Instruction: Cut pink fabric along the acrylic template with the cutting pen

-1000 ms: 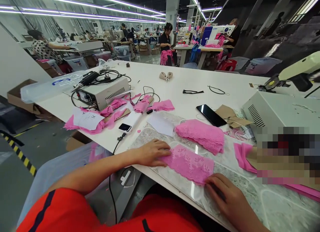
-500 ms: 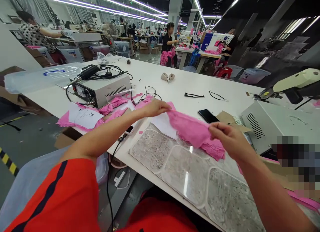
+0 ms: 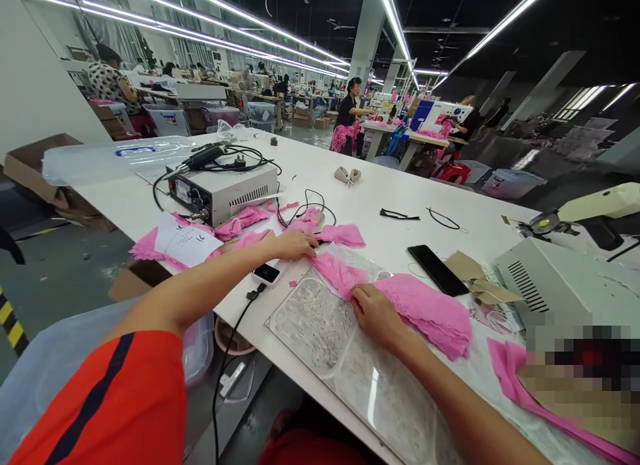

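A pink fabric piece with a lacy edge is stretched low over the clear-topped grey board. My left hand pinches its far left end. At its near right end, the fingers of my right hand are curled down on the cloth, fingertips partly hidden. Just right of that hand lies a layered stack of pink lace-edged pieces. Another small pink piece rests beyond my left hand, beside a pink bundle.
A grey control box with a black handheld tool and cables stands at the left. A phone lies behind the stack. At right is a white machine housing. A written paper covers pink pieces near the left edge.
Both hands have lowered the fabric piece leftward from over the stack to the board's left part. The right hand has come left and nearer the left hand. The camera view has shifted.
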A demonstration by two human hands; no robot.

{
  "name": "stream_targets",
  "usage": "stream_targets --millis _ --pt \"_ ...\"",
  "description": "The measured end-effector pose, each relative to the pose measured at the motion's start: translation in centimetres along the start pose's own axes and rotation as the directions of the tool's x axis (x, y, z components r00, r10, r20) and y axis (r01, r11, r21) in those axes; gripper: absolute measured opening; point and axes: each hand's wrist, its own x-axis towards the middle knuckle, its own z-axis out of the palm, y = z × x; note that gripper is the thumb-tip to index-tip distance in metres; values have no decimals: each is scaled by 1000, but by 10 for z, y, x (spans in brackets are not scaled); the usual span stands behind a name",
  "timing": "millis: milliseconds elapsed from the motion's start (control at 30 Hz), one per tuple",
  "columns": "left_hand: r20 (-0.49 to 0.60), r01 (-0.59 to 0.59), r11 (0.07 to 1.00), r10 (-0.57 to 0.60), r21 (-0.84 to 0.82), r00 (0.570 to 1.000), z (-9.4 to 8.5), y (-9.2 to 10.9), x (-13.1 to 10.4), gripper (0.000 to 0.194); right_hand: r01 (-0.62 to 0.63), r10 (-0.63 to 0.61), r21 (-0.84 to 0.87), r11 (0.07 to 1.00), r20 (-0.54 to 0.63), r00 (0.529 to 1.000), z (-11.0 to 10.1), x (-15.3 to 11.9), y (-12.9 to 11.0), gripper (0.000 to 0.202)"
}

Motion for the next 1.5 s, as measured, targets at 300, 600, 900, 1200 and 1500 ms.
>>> stream_targets --millis 300,600,900,1200,1500 --pt "-67 31 999 -33 -31 997 1 7 10 13 -59 59 -7 998 43 997 -10 -5 -5 14" --pt "-173 336 881 -408 -332 897 1 14 60 24 -194 192 21 981 73 979 -20 9 0 14" --pt "-11 405 688 -514 -602 858 28 9 63 36 -216 224 -84 973 106 969 -21 13 -7 17" --pt "-62 330 829 -399 -452 915 43 -10 37 36 -137 173 -219 966 154 973 -20 11 -21 16" --pt "-69 135 970 -152 -203 986 38 -21 22 35 -181 230 -253 950 183 956 -35 25 -10 20"
